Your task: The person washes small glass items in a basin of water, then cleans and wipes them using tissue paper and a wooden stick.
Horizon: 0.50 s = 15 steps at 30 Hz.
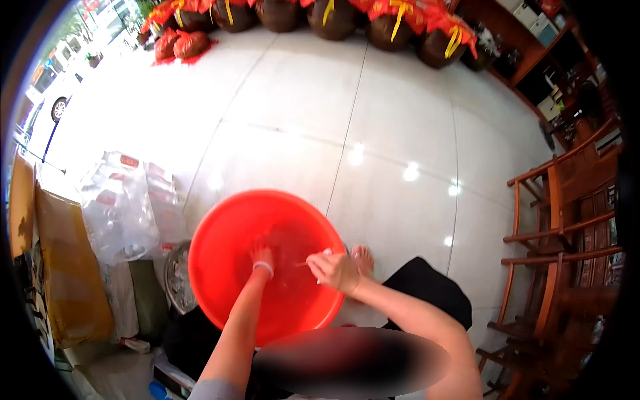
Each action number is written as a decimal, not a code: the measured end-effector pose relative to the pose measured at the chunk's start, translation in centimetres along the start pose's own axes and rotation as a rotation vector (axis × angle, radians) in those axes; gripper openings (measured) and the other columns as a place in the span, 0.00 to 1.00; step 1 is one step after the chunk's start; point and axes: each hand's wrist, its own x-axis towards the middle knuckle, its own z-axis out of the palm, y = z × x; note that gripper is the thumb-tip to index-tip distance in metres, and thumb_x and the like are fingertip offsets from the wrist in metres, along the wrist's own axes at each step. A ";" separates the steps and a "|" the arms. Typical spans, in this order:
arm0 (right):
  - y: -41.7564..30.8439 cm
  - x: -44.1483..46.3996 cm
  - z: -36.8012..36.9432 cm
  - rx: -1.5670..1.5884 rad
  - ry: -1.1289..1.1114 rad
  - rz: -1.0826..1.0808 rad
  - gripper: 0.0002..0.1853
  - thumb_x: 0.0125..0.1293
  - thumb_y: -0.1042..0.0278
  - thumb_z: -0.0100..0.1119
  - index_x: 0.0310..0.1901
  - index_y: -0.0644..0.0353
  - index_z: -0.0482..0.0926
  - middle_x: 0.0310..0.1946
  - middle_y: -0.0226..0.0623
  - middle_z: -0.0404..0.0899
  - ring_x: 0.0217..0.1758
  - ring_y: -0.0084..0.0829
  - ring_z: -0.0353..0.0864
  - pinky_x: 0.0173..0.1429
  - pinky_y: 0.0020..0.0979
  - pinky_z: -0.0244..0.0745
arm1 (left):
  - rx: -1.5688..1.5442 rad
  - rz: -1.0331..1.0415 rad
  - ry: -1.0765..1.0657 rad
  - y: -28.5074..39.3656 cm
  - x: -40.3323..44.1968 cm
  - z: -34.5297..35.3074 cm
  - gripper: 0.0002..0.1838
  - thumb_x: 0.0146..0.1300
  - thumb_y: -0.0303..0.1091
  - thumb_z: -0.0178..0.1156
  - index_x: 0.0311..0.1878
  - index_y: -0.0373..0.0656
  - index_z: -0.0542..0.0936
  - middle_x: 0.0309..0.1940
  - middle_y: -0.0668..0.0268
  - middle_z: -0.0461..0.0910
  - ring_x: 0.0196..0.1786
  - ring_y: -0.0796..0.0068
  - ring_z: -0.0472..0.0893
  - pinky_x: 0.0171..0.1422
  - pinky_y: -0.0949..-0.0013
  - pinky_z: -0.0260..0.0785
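A large red plastic basin stands on the floor in front of me, apparently with water in it. My left hand, with a pale band at the wrist, reaches down into the basin. Its fingers are dim and blurred there, so whether they grip anything is hidden. Over the basin's right side is my right hand, its fingers closed. Small whitish bits show at those fingers, and a thin pale strip points out to the left; I cannot make out what it is.
Left of the basin are a metal bowl with pale contents, clear plastic bags and a cardboard box. Wooden chairs line the right side. Dark jars with red covers stand along the back. A bare foot is beside the basin.
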 end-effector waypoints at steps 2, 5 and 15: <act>0.3 -0.4 0.4 0.009 -0.010 0.017 0.03 0.57 0.70 0.56 0.32 0.59 0.74 0.24 0.35 0.78 0.23 0.35 0.79 0.28 0.32 0.74 | -0.084 -0.039 0.042 -0.5 1.8 2.6 0.25 0.60 0.31 0.48 0.63 0.46 0.64 0.64 0.52 0.58 0.66 0.51 0.59 0.67 0.43 0.48; 0.4 -0.2 0.5 0.015 0.021 0.003 0.04 0.57 0.70 0.56 0.32 0.59 0.74 0.24 0.35 0.78 0.24 0.35 0.79 0.28 0.32 0.74 | -0.168 -0.079 -0.044 0.7 2.5 -0.9 0.25 0.59 0.30 0.49 0.62 0.46 0.65 0.59 0.45 0.63 0.60 0.47 0.67 0.61 0.45 0.60; 0.2 -0.5 0.5 0.086 0.025 0.113 0.04 0.59 0.69 0.54 0.32 0.60 0.74 0.25 0.39 0.79 0.25 0.38 0.80 0.29 0.34 0.74 | -0.283 0.289 0.176 -0.6 -2.8 -16.0 0.11 0.47 0.37 0.62 0.31 0.41 0.78 0.28 0.52 0.78 0.37 0.56 0.78 0.42 0.60 0.72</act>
